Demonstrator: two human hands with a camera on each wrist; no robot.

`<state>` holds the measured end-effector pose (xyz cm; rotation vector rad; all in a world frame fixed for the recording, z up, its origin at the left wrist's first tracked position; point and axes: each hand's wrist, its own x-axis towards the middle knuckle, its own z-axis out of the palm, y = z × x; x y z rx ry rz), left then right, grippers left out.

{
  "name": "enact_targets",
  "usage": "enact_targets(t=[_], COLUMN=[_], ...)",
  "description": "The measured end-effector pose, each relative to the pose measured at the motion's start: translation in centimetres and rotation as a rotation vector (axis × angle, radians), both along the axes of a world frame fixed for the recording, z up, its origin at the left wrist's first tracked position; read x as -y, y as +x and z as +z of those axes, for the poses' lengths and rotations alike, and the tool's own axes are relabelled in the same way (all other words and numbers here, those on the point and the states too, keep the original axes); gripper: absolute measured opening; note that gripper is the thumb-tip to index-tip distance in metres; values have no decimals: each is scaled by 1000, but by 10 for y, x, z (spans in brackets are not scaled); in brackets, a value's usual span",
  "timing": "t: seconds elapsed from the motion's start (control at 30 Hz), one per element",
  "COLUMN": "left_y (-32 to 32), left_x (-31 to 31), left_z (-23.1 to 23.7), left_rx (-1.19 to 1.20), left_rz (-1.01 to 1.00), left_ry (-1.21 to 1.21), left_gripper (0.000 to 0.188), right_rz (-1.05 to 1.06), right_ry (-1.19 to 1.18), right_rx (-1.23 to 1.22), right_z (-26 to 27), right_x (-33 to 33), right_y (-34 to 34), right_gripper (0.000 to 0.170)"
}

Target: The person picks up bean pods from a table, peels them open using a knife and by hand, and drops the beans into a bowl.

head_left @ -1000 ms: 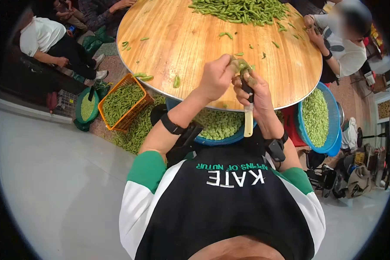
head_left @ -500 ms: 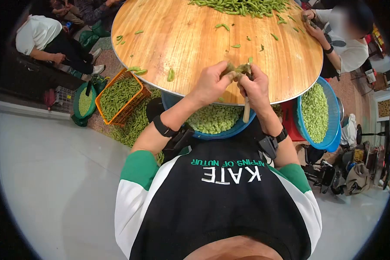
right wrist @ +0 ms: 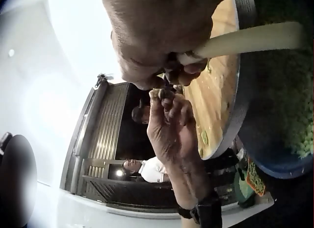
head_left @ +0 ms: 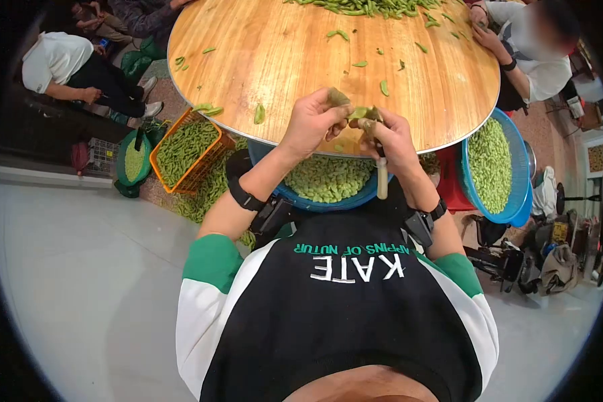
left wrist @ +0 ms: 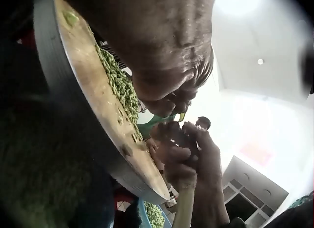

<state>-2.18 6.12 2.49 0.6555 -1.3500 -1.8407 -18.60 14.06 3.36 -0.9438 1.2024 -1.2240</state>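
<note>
Over the table's near edge, my left hand [head_left: 308, 122] has its fingers curled, with the thumb against the fingertips. A green soybean pod [head_left: 360, 112] lies right between its fingertips and those of my right hand [head_left: 393, 139]. The right hand grips a slim tool with a cream handle [head_left: 382, 177], which points down toward my body; its working end is hidden in the fingers. Dull green coverings [head_left: 338, 98] sit on some fingertips. In the left wrist view, a small yellow-green piece [left wrist: 182, 116] shows beneath the left fingertips. Below the hands stands a blue basin of shelled beans [head_left: 329, 181].
The round wooden table [head_left: 281, 67] bears a heap of pods [head_left: 382, 5] at its far side and several scattered pods. An orange crate of pods [head_left: 184, 157] stands left, a blue basket of beans [head_left: 489, 167] right. Another person [head_left: 529, 67] works at the far right.
Half a second ago the hands were pressed together; now the left has drawn a little away to the left, showing the pod between them. The tool stays in the right hand.
</note>
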Motion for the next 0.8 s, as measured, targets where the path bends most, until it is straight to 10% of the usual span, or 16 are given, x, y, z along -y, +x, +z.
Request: enact_targets(t=[0.6,0.8], left_y=[5,5], left_x=[-9,-8], left_z=[-16,-9], left_rx=[292,80], left_rz=[-130,-198], left_ry=[-218,106], left_gripper=[17,23], right_rz=[-53,17], right_ry=[-26,-5], right_rx=[206,280], right_z=[-18,-8], right_x=[6,6], right_y=[2,-5], right_gripper=[12,10])
